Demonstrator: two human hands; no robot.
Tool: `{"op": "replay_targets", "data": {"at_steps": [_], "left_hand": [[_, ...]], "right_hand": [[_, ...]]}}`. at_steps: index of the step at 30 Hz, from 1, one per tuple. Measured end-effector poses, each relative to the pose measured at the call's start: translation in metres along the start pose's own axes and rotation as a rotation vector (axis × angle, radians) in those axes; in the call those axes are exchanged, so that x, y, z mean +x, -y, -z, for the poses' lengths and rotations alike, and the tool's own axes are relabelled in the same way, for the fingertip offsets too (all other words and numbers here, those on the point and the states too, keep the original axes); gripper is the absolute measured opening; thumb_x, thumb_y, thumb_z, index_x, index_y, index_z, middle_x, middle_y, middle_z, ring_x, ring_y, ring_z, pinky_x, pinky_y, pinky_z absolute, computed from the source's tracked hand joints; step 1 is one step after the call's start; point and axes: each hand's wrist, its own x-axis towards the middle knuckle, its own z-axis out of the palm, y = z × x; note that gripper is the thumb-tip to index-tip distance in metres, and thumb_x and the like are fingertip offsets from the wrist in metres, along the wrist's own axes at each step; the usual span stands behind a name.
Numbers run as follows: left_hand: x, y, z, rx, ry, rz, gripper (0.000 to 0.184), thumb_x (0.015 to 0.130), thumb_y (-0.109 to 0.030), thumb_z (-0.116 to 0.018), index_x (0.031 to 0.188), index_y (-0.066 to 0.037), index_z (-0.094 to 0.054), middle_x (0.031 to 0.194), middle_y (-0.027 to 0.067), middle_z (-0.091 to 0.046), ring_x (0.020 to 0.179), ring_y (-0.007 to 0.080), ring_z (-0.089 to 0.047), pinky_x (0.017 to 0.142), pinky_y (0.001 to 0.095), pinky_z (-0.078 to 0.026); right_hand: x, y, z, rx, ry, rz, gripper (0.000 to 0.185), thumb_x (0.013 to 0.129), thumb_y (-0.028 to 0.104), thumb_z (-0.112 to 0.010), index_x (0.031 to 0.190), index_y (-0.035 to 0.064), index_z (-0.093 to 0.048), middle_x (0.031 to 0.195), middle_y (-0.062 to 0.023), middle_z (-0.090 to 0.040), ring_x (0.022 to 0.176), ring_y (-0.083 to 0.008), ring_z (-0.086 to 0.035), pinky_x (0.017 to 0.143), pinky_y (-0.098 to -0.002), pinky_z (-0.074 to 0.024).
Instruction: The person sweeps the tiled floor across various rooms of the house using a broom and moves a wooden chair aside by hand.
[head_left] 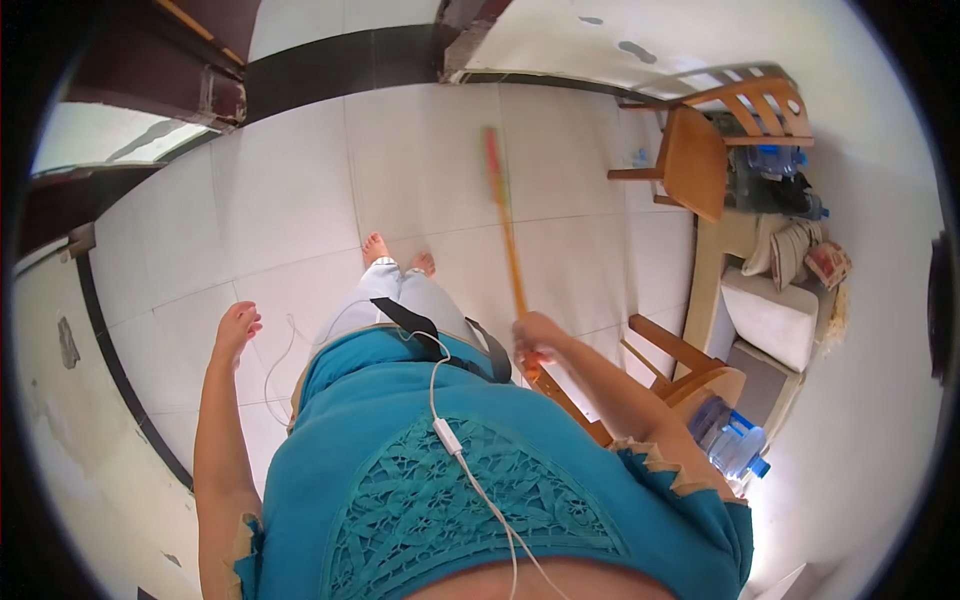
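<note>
My right hand (537, 340) is closed around the upper part of a long orange-yellow broom (511, 240). Its handle slants forward over the floor, and the narrow red and green head (492, 155) at the far end is blurred. Out to the left of my body hangs my left hand (240, 328), open with its fingers loosely bent and nothing in it. A thin white cable (445, 437) runs down over my teal top, and part of it loops near my left hand.
Pale tiles cover the floor (420, 150). To the right stand a wooden chair (695, 160), a second wooden chair (715, 385) near a large water bottle (730, 437), and a bench with cushions (770, 315). Small blue litter (640, 157) lies by the far chair. Dark door frames (222, 95) rise ahead left.
</note>
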Motion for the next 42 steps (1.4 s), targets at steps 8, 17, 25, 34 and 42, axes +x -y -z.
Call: {"op": "replay_targets", "data": {"at_steps": [8, 17, 25, 34, 42], "left_hand": [[-0.035, -0.026, -0.021, -0.064, 0.006, -0.124, 0.034, 0.076, -0.022, -0.049, 0.105, -0.005, -0.048, 0.086, 0.0068, -0.055, 0.072, 0.0128, -0.053, 0.066, 0.0243, -0.040], [-0.024, 0.033, 0.048, -0.173, -0.058, -0.114, 0.035, 0.075, -0.022, -0.049, 0.104, -0.002, -0.047, 0.084, 0.0065, -0.055, 0.072, 0.0133, -0.053, 0.065, 0.0247, -0.040], [0.002, 0.118, 0.159, -0.449, -0.180, 0.022, 0.031, 0.079, -0.022, -0.046, 0.105, -0.005, -0.047, 0.086, 0.0056, -0.055, 0.071, 0.0115, -0.052, 0.066, 0.0240, -0.041], [0.027, 0.103, 0.204, -0.460, -0.146, 0.050, 0.031, 0.080, -0.023, -0.047, 0.104, -0.004, -0.047, 0.087, 0.0069, -0.054, 0.071, 0.0116, -0.052, 0.065, 0.0236, -0.041], [0.016, 0.069, 0.209, -0.368, -0.239, 0.133, 0.029, 0.079, -0.019, -0.046, 0.103, -0.003, -0.048, 0.085, 0.0076, -0.054, 0.069, 0.0118, -0.052, 0.062, 0.0229, -0.040]], "right_hand": [[-0.022, 0.046, -0.055, -0.286, 0.067, 0.202, 0.013, 0.068, 0.007, -0.052, 0.072, 0.0001, -0.042, 0.053, -0.0055, -0.043, 0.037, -0.0140, -0.041, 0.033, -0.0299, -0.0374], [0.041, 0.141, -0.094, -0.517, -0.130, 0.109, 0.018, 0.071, 0.008, -0.044, 0.053, 0.0036, -0.044, 0.044, -0.0071, -0.041, 0.034, -0.0162, -0.041, 0.030, -0.0286, -0.0320], [0.020, 0.123, -0.252, -0.448, 0.066, 0.003, 0.008, 0.071, 0.007, -0.045, 0.065, 0.0035, -0.043, 0.050, -0.0033, -0.042, 0.038, -0.0121, -0.042, 0.033, -0.0228, -0.0312], [0.025, 0.216, -0.275, -0.610, -0.121, 0.326, 0.010, 0.072, 0.007, -0.047, 0.066, 0.0056, -0.040, 0.051, -0.0020, -0.041, 0.039, -0.0093, -0.039, 0.033, -0.0235, -0.0347], [0.148, 0.401, -0.254, -0.677, -0.261, 0.356, 0.016, 0.073, 0.009, -0.045, 0.059, 0.0031, -0.042, 0.045, -0.0055, -0.041, 0.035, -0.0153, -0.040, 0.031, -0.0264, -0.0306]]}}
